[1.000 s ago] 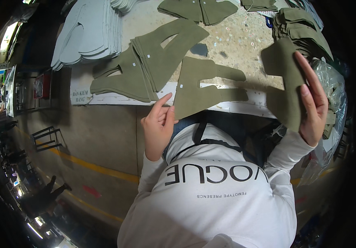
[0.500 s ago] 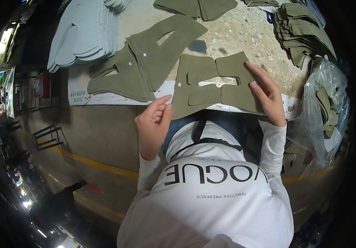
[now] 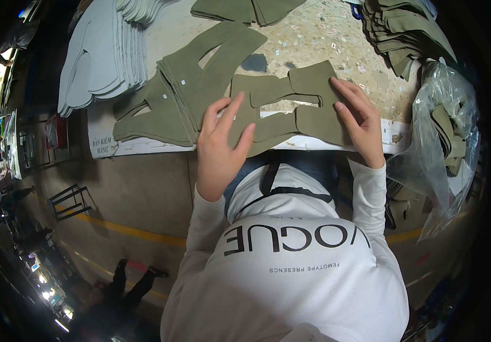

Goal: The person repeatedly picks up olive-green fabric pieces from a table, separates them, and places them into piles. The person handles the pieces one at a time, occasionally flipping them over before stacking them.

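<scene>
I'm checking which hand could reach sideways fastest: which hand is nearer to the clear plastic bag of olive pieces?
Right. The right hand presses the olive cut-out, close beside the clear plastic bag at the table's right edge. The left hand rests on the cut-out's far side, farther away.

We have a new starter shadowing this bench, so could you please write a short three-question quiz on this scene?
1. True or false: both hands lie flat on the olive cut piece.
2. The grey stack lies on which side of the person: A left, B right?
3. What does the clear plastic bag hold?

Key: 1 true, left hand and right hand; 2 A; 3 more olive pieces.
</scene>
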Available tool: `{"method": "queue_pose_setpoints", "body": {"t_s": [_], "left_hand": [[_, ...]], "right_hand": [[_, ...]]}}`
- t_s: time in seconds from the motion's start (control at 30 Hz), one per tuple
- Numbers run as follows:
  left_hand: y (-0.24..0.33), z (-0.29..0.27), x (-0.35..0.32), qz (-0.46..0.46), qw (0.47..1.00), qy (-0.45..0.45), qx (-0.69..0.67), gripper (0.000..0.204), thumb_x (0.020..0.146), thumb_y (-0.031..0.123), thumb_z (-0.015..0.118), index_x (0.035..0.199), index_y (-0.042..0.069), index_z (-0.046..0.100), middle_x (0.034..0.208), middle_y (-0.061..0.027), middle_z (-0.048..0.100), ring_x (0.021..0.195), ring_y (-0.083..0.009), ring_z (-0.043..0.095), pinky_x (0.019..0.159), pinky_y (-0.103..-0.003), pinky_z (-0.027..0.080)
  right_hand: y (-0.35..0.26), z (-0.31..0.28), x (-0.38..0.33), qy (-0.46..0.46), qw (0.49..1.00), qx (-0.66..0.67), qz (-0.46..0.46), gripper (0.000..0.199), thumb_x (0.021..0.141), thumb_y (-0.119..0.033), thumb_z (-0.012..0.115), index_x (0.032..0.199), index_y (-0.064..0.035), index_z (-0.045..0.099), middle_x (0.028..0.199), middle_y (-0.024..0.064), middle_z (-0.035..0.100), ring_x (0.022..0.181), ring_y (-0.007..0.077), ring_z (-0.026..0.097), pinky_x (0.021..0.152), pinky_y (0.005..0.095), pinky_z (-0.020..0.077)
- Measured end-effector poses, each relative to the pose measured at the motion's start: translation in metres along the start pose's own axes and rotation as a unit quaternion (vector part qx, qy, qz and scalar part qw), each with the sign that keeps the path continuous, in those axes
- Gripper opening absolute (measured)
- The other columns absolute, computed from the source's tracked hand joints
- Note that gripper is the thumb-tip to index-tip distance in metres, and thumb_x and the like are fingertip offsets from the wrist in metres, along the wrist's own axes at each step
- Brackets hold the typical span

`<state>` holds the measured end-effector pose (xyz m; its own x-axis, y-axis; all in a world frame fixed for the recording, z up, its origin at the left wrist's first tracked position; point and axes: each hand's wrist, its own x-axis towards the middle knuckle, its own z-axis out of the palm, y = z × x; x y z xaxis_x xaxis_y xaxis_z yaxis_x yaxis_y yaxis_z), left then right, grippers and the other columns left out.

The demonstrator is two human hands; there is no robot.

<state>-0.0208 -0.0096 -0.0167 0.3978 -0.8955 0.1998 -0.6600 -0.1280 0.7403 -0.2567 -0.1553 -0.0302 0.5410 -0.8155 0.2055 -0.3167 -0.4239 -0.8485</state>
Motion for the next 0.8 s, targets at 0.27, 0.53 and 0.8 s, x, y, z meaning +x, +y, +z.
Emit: {"method": "queue_pose_setpoints", "body": {"t_s": [0.27,0.53,0.8], "left_hand": [[0.004,0.007,-0.012,-0.016,0.996,0.051,0.078,0.019,0.075,0.014,0.079,0.088,0.007,0.068,0.086,-0.0031,0.057,0.073,-0.0182,0.053,0.069,-0.032,0.044],[0.011,0.005,-0.012,-0.039,0.998,0.013,0.052,0.018,0.071,0.014,0.082,0.076,0.007,0.066,0.074,0.0004,0.056,0.063,-0.0128,0.048,0.059,-0.027,0.041],[0.011,-0.002,-0.019,-0.134,0.986,0.036,0.090,0.028,0.068,0.018,0.084,0.079,0.011,0.060,0.073,0.0001,0.052,0.067,-0.0183,0.054,0.063,-0.033,0.041]], "right_hand": [[-0.002,-0.011,-0.006,-0.034,0.996,0.065,0.044,0.045,0.087,-0.001,0.063,0.131,-0.0074,0.061,0.126,0.0115,0.060,0.115,0.0213,0.058,0.098,0.0283,0.0423],[-0.009,-0.008,-0.001,-0.028,0.999,0.017,0.007,0.046,0.084,0.000,0.063,0.129,-0.0073,0.062,0.123,0.0128,0.062,0.111,0.0250,0.060,0.097,0.0310,0.0439],[-0.014,-0.001,0.002,-0.038,0.998,-0.057,-0.005,0.047,0.082,0.000,0.063,0.128,-0.0091,0.063,0.123,0.0133,0.061,0.106,0.0296,0.063,0.093,0.0319,0.0467]]}}
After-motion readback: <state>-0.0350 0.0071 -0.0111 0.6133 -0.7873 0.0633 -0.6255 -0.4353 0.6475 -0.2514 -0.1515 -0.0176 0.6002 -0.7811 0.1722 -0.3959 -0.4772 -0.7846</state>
